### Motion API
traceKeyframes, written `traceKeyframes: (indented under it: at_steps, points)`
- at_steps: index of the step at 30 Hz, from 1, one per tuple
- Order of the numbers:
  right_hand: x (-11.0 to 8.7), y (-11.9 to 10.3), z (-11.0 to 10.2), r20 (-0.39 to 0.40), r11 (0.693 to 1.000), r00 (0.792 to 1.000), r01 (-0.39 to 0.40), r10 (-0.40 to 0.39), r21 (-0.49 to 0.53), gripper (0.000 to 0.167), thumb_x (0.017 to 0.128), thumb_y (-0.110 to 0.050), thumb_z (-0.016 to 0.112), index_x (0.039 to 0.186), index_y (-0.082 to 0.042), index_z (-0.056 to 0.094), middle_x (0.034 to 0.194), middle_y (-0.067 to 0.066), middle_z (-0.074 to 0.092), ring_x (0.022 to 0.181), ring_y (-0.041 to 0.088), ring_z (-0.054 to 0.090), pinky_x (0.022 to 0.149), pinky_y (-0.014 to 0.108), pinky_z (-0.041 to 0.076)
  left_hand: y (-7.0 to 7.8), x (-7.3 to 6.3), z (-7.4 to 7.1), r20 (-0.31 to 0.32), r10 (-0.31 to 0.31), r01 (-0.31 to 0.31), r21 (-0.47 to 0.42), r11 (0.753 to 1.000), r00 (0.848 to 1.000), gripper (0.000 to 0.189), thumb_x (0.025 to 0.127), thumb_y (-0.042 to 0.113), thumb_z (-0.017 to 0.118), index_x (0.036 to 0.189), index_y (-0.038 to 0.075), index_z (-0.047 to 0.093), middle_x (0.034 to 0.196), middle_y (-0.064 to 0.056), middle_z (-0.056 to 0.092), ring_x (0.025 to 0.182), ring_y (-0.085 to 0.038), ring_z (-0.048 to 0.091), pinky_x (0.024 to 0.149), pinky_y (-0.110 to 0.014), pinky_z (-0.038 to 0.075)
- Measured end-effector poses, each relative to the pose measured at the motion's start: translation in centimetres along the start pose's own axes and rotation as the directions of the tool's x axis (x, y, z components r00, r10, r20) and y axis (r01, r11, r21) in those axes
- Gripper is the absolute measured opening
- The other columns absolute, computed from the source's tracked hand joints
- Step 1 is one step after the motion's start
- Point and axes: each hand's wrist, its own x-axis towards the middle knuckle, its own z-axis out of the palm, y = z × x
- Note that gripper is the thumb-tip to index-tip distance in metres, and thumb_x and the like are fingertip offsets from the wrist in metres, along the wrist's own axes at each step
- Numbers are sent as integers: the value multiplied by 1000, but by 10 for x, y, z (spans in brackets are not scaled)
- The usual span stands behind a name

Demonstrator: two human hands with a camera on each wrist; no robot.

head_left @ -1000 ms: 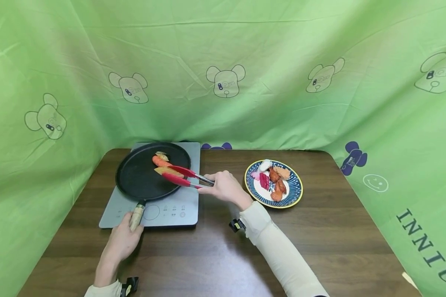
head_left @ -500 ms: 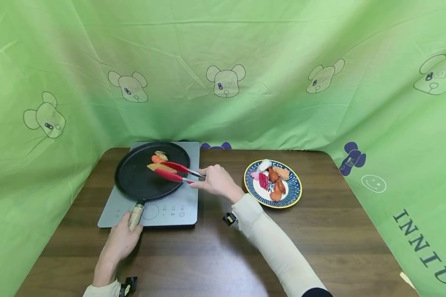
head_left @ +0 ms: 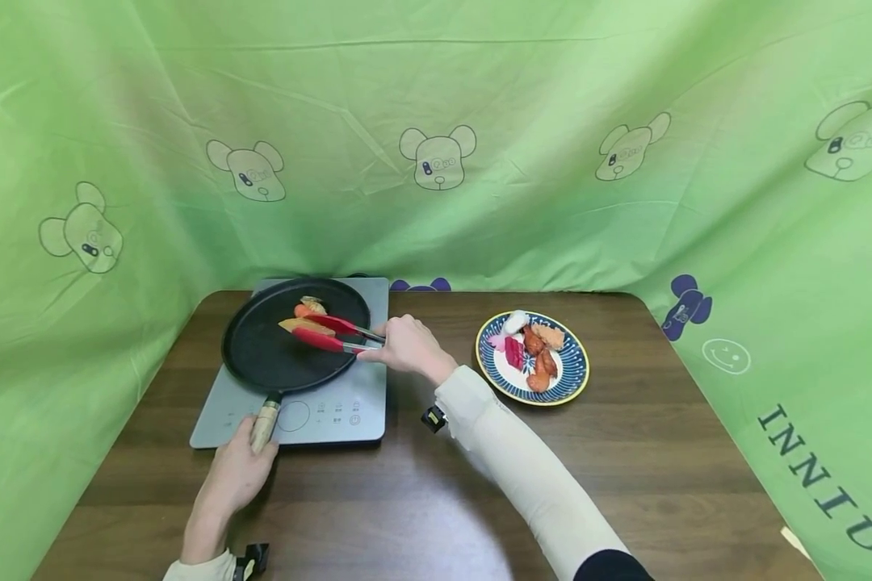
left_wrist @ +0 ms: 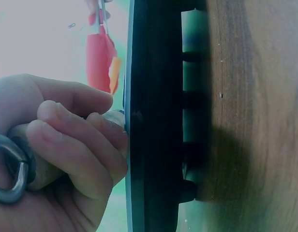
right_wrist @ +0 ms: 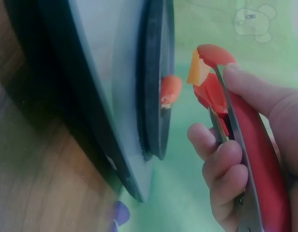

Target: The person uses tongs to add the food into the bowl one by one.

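One handle (head_left: 265,426), on the near side of the black pan (head_left: 265,343), is gripped by the left hand (head_left: 236,472), while red tongs (head_left: 316,338) are held by the right hand (head_left: 410,347) at the pan's right. A yellow wedge (head_left: 291,324) is pinched by the tongs above the pan, near an orange piece (head_left: 302,311) lying inside; well right of the pan, a patterned plate (head_left: 576,367) is set on the tabletop (head_left: 661,460).

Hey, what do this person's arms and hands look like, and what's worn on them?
The left hand and right hand are gloveless. The left sleeve and right sleeve are cream. Each wrist has a black device with a small yellowish mark. A black patch shows farther up the right arm; I can't identify it.
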Motion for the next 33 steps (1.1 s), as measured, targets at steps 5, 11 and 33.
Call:
traceKeyframes:
  at_steps: [5,11,33]
  points:
    - [5,1,1,6,1000,1000,-23,24,-15,32,79,-49,72,73,-19,62,51,-7,33,50,10,39,46,26,28,1,1,0,3,1,-1,-8,1000,1000,53,92,19,50,136,-2,28,86,-19,52,62,-24,48,50,-35,38]
    - [11,-3,1,41,998,998,-49,50,-27,34,79,-52,70,84,-18,69,53,-6,41,51,11,42,46,25,30,2,2,1,7,-1,1,-10,1000,1000,54,92,18,50,137,-3,28,87,-20,52,62,-24,48,50,-35,38]
    - [31,-18,10,26,992,994,-107,109,-72,46,79,-55,69,104,-16,71,80,-2,61,64,12,49,52,26,36,-2,4,0,25,-24,24,10,1000,999,59,93,21,49,140,-4,23,95,-25,52,67,-25,50,52,-34,38]
